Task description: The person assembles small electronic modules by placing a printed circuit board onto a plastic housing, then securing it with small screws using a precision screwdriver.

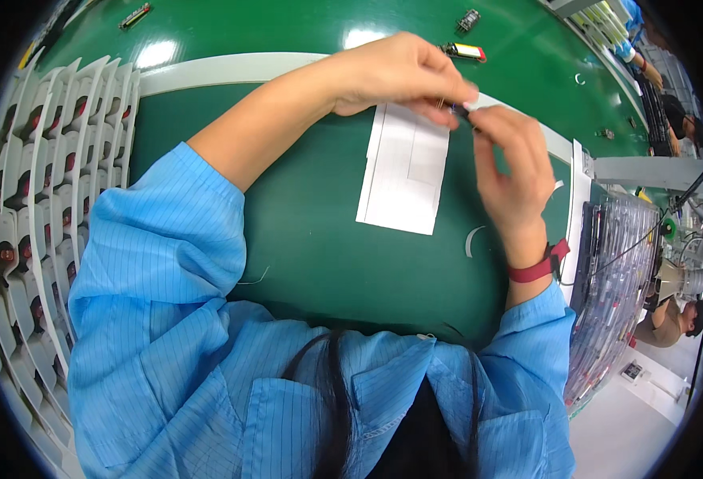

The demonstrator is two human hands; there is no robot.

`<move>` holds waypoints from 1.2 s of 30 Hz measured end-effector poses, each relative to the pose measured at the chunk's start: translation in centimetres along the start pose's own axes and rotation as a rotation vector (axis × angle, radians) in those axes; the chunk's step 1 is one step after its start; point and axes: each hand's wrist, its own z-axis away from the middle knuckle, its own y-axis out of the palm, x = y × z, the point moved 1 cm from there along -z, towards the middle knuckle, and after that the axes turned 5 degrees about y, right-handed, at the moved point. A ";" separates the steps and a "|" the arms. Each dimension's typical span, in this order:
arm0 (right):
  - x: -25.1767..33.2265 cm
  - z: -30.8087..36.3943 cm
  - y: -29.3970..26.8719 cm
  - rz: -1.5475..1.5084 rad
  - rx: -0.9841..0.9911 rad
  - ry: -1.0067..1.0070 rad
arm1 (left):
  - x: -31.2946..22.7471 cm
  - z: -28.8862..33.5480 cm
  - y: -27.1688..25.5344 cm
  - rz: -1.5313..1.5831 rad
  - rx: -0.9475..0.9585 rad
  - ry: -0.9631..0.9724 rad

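Observation:
Both my hands meet above the far end of a white paper sheet (403, 176) lying on the green mat. My left hand (403, 76) reaches in from the left with its fingers pinched together. Opposite it, my right hand (515, 156) pinches the same small dark part (462, 112) between thumb and finger. That part is mostly covered by fingertips and a little blurred, so its kind does not show. A red strap (539, 263) circles my right wrist.
Stacked white trays (48, 199) with small red-and-dark parts stand at the left. Clear plastic trays (615, 279) are piled at the right. Beyond the white ledge lie a red-and-yellow cylinder (465, 52) and a small metal part (469, 20). A curved white strip (471, 241) rests on the mat.

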 end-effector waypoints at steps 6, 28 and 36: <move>2.1 -0.4 -0.3 -0.060 0.100 -0.197 | -1.9 1.2 -0.7 -0.401 0.123 -0.021; -0.7 -5.3 4.8 -0.057 0.610 0.485 | 0.8 2.6 -2.9 -0.208 0.363 -0.240; -1.3 -4.7 5.0 -0.193 0.590 0.575 | 0.7 2.4 -2.3 -0.235 0.357 -0.208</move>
